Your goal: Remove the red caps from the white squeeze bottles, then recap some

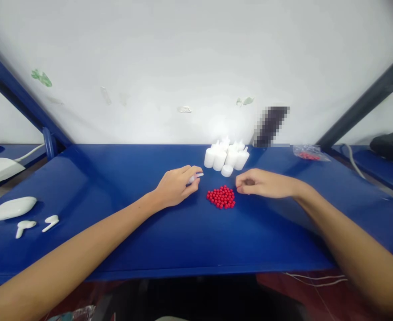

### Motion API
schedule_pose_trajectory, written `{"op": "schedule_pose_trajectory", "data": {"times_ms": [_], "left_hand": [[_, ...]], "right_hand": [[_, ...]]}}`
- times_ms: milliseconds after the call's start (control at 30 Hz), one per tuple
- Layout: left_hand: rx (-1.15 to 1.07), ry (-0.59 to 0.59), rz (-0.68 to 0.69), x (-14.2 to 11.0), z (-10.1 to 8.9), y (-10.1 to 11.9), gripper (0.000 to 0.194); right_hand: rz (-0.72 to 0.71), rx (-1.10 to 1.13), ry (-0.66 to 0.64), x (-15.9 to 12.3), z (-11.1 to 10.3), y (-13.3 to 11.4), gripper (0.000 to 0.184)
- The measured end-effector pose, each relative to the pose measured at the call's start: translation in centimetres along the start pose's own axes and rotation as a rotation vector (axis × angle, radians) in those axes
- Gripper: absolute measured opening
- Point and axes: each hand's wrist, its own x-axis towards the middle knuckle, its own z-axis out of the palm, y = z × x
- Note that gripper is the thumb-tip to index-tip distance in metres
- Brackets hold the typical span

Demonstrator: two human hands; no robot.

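Observation:
My left hand [176,186] is wrapped around a small white dropper bottle [192,179]; its thin nozzle pokes out to the right, and most of its body is hidden by the fingers. Across from it, my right hand [266,183] has thumb and fingers curled together in a pinch at the right edge of a pile of small red caps [221,197]. Whether a cap sits between those fingertips I cannot make out. Behind the pile stands a cluster of white dropper bottles [219,159] with pointed tips, and one bottle [227,170] lies with its round base facing me.
A clear plastic bag [311,153] with red pieces lies at the back right of the blue table [156,254]. A pixelated dark object [272,126] leans on the wall. At the left are a white earbud case [13,208] and two earbuds [25,227]. Blue frame bars rise on both sides.

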Motion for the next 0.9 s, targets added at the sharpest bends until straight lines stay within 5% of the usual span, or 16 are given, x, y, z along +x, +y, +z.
{"op": "schedule_pose_trajectory", "data": {"times_ms": [233, 900], "left_hand": [[-0.05, -0.099, 0.011, 0.2, -0.2, 0.0, 0.029], [-0.104, -0.169, 0.062, 0.5, -0.4, 0.0, 0.036]], "right_hand": [[0.032, -0.045, -0.136, -0.3, 0.2, -0.8, 0.028], [0.067, 0.005, -0.065, -0.3, 0.5, -0.5, 0.018]]}}
